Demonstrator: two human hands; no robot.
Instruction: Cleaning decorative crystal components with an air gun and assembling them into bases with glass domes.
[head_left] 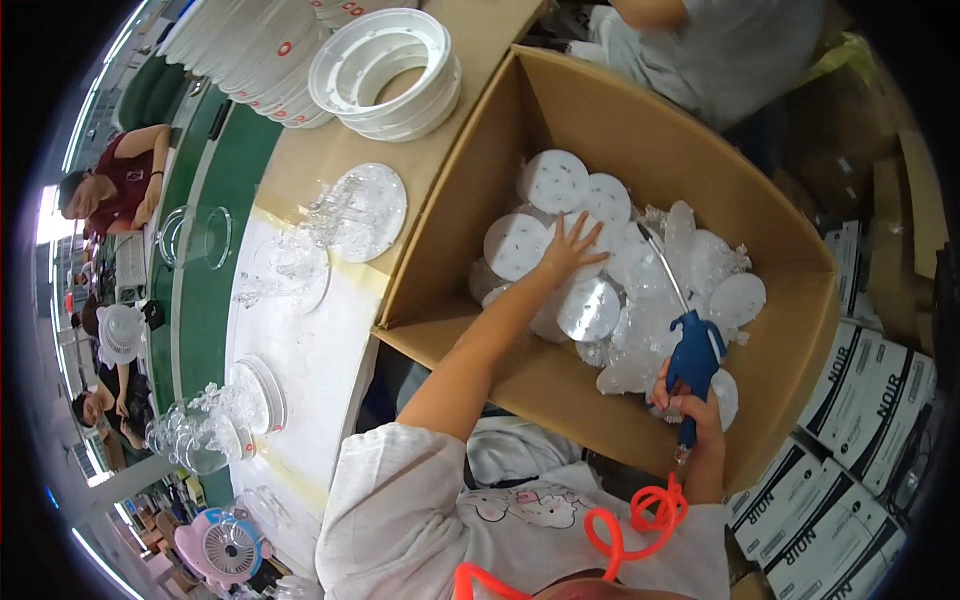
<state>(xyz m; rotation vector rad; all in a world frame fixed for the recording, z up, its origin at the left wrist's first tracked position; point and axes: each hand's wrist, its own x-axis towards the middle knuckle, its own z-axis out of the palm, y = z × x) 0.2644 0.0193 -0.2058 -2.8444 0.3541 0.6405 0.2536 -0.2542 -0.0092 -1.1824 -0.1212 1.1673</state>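
Inside a large cardboard box (470, 190) lie several round white plastic discs (557, 182) among clear plastic parts (645, 340). My left hand (572, 252) reaches into the box with its fingers spread, resting on the discs near the middle of the pile. In my right hand (697, 405) is a blue air blow gun (694, 355), gripped by its handle. Its thin metal nozzle (665, 262) points away from me over the pile, the tip near the discs right of my left hand. A red coiled air hose (655, 505) runs from the gun's lower end.
Left of the box, a table (310, 375) bears clear plastic parts (255, 400), white rings (395, 75) and tall stacks of white pieces (240, 60). Printed cartons (865, 390) stand at the right. Another person (720, 50) is beyond the box; more people (115, 185) sit far left.
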